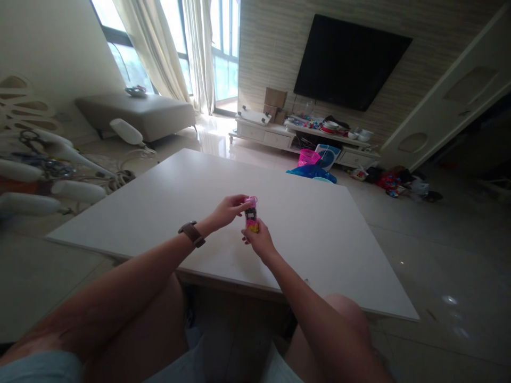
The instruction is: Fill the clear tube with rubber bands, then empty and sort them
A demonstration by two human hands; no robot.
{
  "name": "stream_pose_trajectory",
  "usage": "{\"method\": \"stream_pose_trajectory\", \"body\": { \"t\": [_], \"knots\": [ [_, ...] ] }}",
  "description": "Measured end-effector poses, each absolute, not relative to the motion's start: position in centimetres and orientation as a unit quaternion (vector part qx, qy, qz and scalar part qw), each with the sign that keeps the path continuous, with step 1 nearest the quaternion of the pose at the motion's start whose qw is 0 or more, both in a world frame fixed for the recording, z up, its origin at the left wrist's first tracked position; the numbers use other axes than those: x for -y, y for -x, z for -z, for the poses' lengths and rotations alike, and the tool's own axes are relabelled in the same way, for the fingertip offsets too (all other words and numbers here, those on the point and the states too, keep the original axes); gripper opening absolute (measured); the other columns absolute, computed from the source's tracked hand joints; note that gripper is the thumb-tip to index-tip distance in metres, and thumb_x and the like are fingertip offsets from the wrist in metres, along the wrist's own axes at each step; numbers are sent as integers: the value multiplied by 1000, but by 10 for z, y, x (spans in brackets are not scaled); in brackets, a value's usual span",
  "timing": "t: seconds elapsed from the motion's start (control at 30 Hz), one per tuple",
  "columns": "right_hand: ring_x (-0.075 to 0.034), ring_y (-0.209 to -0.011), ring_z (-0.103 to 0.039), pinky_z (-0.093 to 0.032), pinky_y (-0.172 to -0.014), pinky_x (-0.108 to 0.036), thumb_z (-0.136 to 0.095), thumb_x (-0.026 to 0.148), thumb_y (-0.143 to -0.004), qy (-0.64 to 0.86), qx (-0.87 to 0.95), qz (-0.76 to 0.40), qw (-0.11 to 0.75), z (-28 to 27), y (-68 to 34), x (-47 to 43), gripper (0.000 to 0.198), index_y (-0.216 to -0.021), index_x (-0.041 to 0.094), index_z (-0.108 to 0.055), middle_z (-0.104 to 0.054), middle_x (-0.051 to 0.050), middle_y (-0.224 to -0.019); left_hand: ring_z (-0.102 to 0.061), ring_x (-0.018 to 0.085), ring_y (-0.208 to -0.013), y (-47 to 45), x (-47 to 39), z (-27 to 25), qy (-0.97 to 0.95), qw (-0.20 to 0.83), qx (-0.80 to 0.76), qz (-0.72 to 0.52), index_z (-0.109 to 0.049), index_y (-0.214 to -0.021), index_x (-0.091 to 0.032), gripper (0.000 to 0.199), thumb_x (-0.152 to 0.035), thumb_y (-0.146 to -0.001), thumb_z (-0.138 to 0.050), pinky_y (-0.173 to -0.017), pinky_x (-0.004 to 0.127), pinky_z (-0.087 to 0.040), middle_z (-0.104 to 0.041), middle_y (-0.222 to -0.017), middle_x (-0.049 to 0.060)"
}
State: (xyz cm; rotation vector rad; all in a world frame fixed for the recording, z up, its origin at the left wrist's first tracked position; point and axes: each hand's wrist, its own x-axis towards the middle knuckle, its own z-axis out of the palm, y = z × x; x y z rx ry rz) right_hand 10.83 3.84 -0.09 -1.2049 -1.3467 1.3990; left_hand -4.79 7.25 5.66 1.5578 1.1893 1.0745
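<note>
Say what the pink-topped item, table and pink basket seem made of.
Item: probably plastic, perhaps glossy, by its bright pink top; too small to be sure.
Table: perhaps laminate or painted board, satin, from its even white surface.
Basket: likely plastic, from its vivid, perforated wall; finish unclear.

One white tabletop (319,223) with four corners. Above its middle, one left hand (229,210) and one right hand (261,242), two in all. In both together, one small pink-topped tube (250,214). At the left wrist, one brown watch (193,234). Past the far right corner of the tabletop, one pink basket (309,157) and one blue box (328,155). Past the left edge, at least four long white shades (126,131), too blurry for a sure count. Farther off, one big bench (131,119), two curtains (147,48), one black TV (351,61). Near the right end of one low cabinet (275,139), at least two white bowls (364,135).
</note>
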Motion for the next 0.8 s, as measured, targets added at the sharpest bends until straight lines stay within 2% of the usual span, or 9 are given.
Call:
{"method": "stream_pose_trajectory", "body": {
  "t": [0.27, 0.5, 0.8],
  "knots": [
    [-13, -60, -62, -50, -53, -25, -68, 34, -71, 474, 540, -559, 413, 0, -105, -36, 29, -91, 21, -51, -58, 5, -74, -67, 22, -92, 49, -72, -58, -628, 441, -477, -429, -74, -114, -19, 55, -63, -83, -66, -64, 27, -50, -75, -108, 9],
    [-13, -61, -61, -50, -55, -26, -69, 35, -72, 488, 538, -546, 417, -3, -94, -34, 32, -95, 22, -51, -60, 5, -75, -64, 19, -83, 49, -74, -58, -613, 433, -483, -452, -74, -104, -16, 54, -64, -80, -68, -61, 26, -49, -73, -96, 8],
    [-15, -64, -61, -50, -57, -28, -70, 38, -73, 481, 539, -546, 423, -2, -88, -30, 34, -97, 23, -51, -60, 5, -76, -64, 19, -80, 52, -74, -57, -608, 436, -469, -470, -73, -100, -16, 50, -61, -78, -72, -61, 28, -49, -73, -91, 8]
  ]
}}
